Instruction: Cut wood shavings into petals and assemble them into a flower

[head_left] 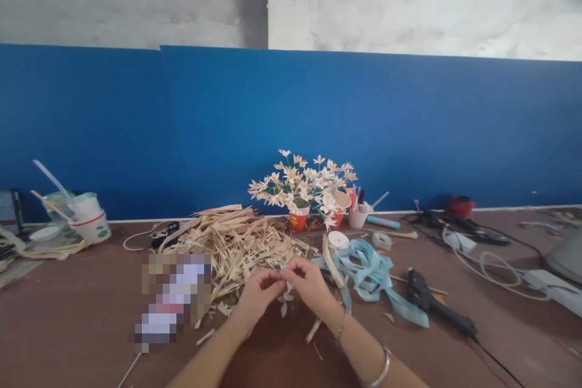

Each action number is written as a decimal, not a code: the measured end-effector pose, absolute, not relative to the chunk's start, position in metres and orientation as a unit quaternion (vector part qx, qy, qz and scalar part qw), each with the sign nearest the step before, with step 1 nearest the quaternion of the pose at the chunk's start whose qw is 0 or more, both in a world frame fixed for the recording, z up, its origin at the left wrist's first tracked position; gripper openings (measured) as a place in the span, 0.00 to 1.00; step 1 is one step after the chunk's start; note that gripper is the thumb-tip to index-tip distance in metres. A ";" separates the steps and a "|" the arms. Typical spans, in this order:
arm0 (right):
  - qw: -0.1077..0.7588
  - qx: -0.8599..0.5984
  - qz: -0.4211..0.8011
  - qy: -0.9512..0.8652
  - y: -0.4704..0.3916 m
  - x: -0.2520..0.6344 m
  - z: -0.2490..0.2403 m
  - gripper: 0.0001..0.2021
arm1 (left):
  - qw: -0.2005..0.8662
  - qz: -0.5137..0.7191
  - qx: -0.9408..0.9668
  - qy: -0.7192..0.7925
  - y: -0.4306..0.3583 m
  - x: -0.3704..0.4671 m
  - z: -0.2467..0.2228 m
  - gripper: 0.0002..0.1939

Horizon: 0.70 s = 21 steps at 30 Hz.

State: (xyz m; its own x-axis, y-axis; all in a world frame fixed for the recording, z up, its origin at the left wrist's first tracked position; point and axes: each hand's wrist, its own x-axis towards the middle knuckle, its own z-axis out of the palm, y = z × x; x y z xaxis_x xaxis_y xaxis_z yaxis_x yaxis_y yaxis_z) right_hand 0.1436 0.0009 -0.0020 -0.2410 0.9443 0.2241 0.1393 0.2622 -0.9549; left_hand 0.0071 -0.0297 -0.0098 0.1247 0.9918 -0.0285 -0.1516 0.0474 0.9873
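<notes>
My left hand (259,298) and my right hand (310,288) meet fingertip to fingertip above the brown table. Both are closed in a pinch around a small pale petal flower (284,303), whose white petals hang below the fingers. The fingers hide its upper part. Just behind and left of my hands lies a heap of dry, straw-coloured husk strips (240,242). A tangle of light blue ribbon (366,273) spreads to the right of my right hand.
Cream artificial flowers (300,185) stand in red cups (299,219) at the back. A black glue gun (436,306) with its cord lies right. White cables (495,279) run further right. A white tub (93,227) stands far left, and a blurred-out device (173,303) lies nearer.
</notes>
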 end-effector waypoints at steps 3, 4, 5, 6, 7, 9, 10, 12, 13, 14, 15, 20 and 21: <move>0.464 -0.430 0.400 -0.663 -0.001 0.140 -0.005 0.09 | 0.564 0.499 0.482 0.447 -0.030 0.008 -0.011 0.14; 0.469 -0.435 0.393 -0.661 -0.002 0.139 -0.005 0.09 | 0.558 0.499 0.488 0.448 -0.030 0.008 -0.011 0.14; 0.474 -0.438 0.390 -0.657 -0.003 0.139 -0.005 0.09 | 0.552 0.500 0.494 0.448 -0.031 0.009 -0.010 0.14; 0.476 -0.440 0.390 -0.653 -0.003 0.139 -0.004 0.10 | 0.548 0.501 0.499 0.447 -0.031 0.008 -0.009 0.14; 0.475 -0.439 0.397 -0.651 -0.003 0.139 -0.003 0.09 | 0.545 0.501 0.504 0.445 -0.031 0.008 -0.009 0.14; 0.465 -0.427 0.419 -0.653 -0.003 0.141 -0.001 0.05 | 0.546 0.501 0.508 0.439 -0.032 0.008 -0.008 0.14; 0.461 -0.415 0.428 -0.657 -0.002 0.142 0.000 0.04 | 0.548 0.501 0.508 0.437 -0.032 0.007 -0.008 0.14; 0.462 -0.398 0.431 -0.665 -0.001 0.144 0.001 0.04 | 0.547 0.499 0.510 0.438 -0.031 0.006 -0.009 0.14; 0.465 -0.395 0.425 -0.669 0.000 0.144 0.001 0.05 | 0.543 0.497 0.511 0.443 -0.030 0.006 -0.010 0.14; 0.467 -0.396 0.416 -0.673 0.000 0.144 0.001 0.07 | 0.537 0.494 0.513 0.451 -0.030 0.006 -0.011 0.14; 0.466 -0.401 0.406 -0.676 0.000 0.144 0.001 0.08 | 0.530 0.493 0.515 0.460 -0.029 0.006 -0.012 0.14; 0.454 -0.429 0.365 -0.691 -0.001 0.144 -0.002 0.09 | 0.448 0.481 0.553 0.513 -0.028 0.006 -0.014 0.13; 0.453 -0.431 0.358 -0.693 -0.001 0.143 -0.003 0.09 | 0.427 0.476 0.565 0.522 -0.028 0.006 -0.013 0.12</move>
State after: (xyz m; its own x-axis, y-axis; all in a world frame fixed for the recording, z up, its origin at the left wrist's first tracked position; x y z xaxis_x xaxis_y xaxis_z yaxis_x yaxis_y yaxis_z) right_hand 0.1433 -0.0014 -0.0027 -0.2174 0.9220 0.3205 0.2731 0.3727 -0.8869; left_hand 0.0056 -0.0276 -0.0133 0.0026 0.9957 0.0930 0.1832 -0.0919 0.9788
